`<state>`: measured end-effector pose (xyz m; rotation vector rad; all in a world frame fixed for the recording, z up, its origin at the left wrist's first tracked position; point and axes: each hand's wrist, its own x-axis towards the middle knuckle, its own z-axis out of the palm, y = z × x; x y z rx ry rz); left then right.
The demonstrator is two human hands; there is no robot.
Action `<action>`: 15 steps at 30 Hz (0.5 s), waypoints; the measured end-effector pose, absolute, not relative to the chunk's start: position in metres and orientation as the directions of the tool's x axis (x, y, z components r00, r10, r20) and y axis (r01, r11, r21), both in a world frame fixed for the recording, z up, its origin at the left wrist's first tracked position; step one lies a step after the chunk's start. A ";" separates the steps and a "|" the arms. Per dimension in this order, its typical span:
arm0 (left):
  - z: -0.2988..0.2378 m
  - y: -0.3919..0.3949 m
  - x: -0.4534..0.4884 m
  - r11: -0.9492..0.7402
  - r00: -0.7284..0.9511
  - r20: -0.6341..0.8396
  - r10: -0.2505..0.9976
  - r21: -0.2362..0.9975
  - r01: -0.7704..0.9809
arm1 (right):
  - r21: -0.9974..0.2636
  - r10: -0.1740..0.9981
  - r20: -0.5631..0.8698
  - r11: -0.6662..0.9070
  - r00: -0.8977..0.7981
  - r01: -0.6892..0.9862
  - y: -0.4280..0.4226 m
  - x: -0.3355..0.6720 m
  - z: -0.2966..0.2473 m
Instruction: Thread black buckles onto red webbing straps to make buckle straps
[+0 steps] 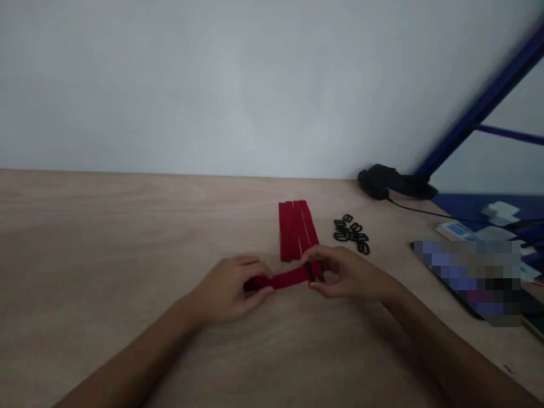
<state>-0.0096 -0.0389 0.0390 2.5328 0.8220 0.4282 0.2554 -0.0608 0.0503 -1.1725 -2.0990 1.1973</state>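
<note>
**Red webbing strap (283, 279) pinched between both hands, a black loop near its right end**

The strap lies roughly level across the near middle of the tabletop (106, 238), just above the surface, with its ends in the two hands. The left hand (225, 289) closes narrowly on the strap's left end, its fingers (259, 271) pressed around the webbing. The right hand (348, 275) pinches the other end, its fingers (318, 258) curled over the strap beside a small black loop (311, 272), which they partly hide.

Just beyond the hands, a group of red straps (295, 229) lies side by side, their near ends almost touching the right hand. To their right sits a loose heap of small black plastic loops (351, 233). A black clamp (382, 181) grips the far edge, with a black cable (425, 211) trailing from it. Near the right edge, a pixelated flat object (467, 280) is too blurred to identify.
</note>
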 end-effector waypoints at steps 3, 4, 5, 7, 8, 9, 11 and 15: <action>0.034 -0.041 -0.003 -0.755 0.764 0.264 0.589 0.516 0.404 | -0.873 0.832 0.008 0.276 -0.555 0.402 -0.064 0.244 0.045; 0.032 -0.042 0.000 -0.758 0.755 0.291 0.587 0.524 0.387 | -0.881 0.827 0.008 0.272 -0.562 0.388 -0.065 0.240 0.043; 0.029 -0.043 0.003 -0.757 0.755 0.297 0.585 0.534 0.376 | -0.890 0.823 0.010 0.266 -0.567 0.370 -0.066 0.237 0.040; 0.024 -0.045 0.009 -0.746 0.748 0.299 0.593 0.553 0.370 | -0.910 0.827 0.027 0.254 -0.562 0.329 -0.068 0.231 0.034; 0.022 -0.045 0.010 -0.746 0.747 0.301 0.593 0.555 0.368 | -0.916 0.831 0.037 0.250 -0.555 0.313 -0.068 0.229 0.032; 0.020 -0.046 0.011 -0.753 0.748 0.310 0.587 0.548 0.364 | -0.921 0.836 0.047 0.249 -0.547 0.300 -0.069 0.228 0.030; 0.017 -0.045 0.011 -0.782 0.751 0.341 0.565 0.510 0.357 | -0.927 0.853 0.065 0.245 -0.519 0.285 -0.070 0.226 0.028; 0.018 -0.042 0.003 -0.813 0.752 0.352 0.557 0.419 0.405 | -0.941 0.925 0.121 0.223 -0.361 0.256 -0.065 0.234 0.033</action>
